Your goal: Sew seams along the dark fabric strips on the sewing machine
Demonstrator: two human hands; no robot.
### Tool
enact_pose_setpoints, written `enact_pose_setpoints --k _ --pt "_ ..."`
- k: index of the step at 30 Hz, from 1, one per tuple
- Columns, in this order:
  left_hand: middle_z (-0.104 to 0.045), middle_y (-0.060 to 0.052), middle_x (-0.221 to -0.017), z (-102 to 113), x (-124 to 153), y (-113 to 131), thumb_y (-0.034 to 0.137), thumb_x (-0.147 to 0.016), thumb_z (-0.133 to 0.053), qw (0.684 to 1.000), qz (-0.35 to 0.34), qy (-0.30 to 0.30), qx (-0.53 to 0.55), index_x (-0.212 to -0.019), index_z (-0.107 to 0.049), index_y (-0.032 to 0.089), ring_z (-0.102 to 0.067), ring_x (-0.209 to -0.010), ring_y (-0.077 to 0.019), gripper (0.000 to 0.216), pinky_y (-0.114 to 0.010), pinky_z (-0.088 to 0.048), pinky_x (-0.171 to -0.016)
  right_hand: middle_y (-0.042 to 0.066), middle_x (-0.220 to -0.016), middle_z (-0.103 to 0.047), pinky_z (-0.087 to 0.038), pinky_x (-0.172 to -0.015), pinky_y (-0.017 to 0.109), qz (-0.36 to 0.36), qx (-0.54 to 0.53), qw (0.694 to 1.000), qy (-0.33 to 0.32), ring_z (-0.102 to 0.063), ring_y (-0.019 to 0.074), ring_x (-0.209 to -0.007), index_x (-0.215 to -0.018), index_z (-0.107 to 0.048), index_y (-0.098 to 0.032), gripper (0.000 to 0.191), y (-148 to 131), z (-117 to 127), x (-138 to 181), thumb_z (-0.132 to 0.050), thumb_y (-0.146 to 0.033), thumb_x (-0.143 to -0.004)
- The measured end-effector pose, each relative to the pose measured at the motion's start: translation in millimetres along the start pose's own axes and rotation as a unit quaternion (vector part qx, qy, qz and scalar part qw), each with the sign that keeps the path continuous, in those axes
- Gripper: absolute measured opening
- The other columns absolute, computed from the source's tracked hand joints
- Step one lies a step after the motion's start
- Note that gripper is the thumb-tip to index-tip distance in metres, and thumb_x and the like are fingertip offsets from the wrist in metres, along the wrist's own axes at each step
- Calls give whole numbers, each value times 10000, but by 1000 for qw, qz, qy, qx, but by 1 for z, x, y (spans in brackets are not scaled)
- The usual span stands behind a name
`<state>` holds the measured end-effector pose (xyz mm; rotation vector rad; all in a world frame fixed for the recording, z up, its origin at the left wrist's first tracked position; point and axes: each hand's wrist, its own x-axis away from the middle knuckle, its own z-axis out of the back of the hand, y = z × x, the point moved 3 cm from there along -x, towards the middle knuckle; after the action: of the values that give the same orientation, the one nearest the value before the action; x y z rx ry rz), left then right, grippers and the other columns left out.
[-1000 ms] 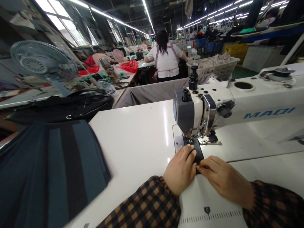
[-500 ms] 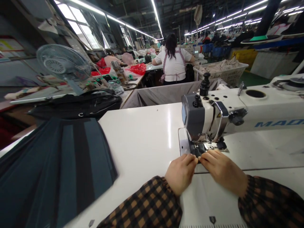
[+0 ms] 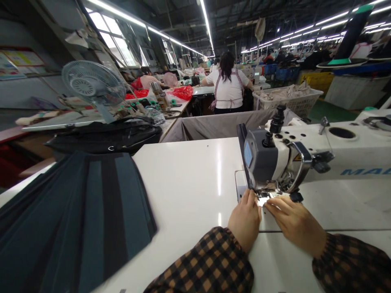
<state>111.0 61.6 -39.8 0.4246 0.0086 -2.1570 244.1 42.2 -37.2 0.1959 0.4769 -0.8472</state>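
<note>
Left hand: mine (image 3: 244,219), palm down beside the needle area, fingers drawn together and pointing away from me; fingertips lie at the lower end of the black strip, but I cannot tell whether they grip it or only rest against it.
Right hand: mine (image 3: 293,221), fingers extended and bunched, tips at the near edge of the brightly lit needle plate (image 3: 262,202); I cannot tell whether anything is pinched there.
Black strip: (image 3: 241,136) rises along the left side of the grey machine head (image 3: 262,151), lower end by my left fingertips; the exact contact is too small to read.
Sewing machine: white arm (image 3: 348,148) to the right, blue lettering cut off by the edge of view.
Sleeves: brown-and-black check (image 3: 210,260), cuffs gathered at both wrists.
Worktop: white (image 3: 183,183), glossy, with streaks of reflected light.
Dark panels: blue-green fabric (image 3: 91,211) with a blacker band, spread to my left, well apart from both hands.
Black bag: (image 3: 104,136) just beyond that fabric.
Fan: (image 3: 91,83) behind the bag.
Ahead: a co-worker (image 3: 229,91) in a white top, back towards me; a white basket (image 3: 287,106) of pale cloth to the right.
</note>
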Motion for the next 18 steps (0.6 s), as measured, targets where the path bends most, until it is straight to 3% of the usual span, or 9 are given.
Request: enact_pose_setpoints --k 5,12,18 --pt "-488 -137 -1158 2 0 -4 170 -826 -431 999 16 -10 29 -1133 -442 75 -427 -1150 -225 322 -351 -428 -944 58 -840 -608 -428 -750 298 2 -2 1000 26 -558 153 -801 -882 -611 -181 262 -4 3 -4 -352 -149 -878" --pt "-538 -73 -939 7 -3 -7 163 -836 -401 999 8 -10 33 -1005 -516 122 -508 -932 -198 209 -346 -485 -824 54 -812 -610 -440 -725 297 18 -4 999 46 -567 151 -759 -897 -613 -186 277 -5 4 -4 -337 -163 -882" --pt "-520 -85 -992 5 12 8 210 -854 -367 999 40 0 -8 -1028 -517 99 -480 -939 -211 255 -360 -454 -821 61 -847 -632 -439 -727 294 69 5 995 75 -578 163 -786 -945 -618 -199 293 -5 -3 9 -334 -180 -875"
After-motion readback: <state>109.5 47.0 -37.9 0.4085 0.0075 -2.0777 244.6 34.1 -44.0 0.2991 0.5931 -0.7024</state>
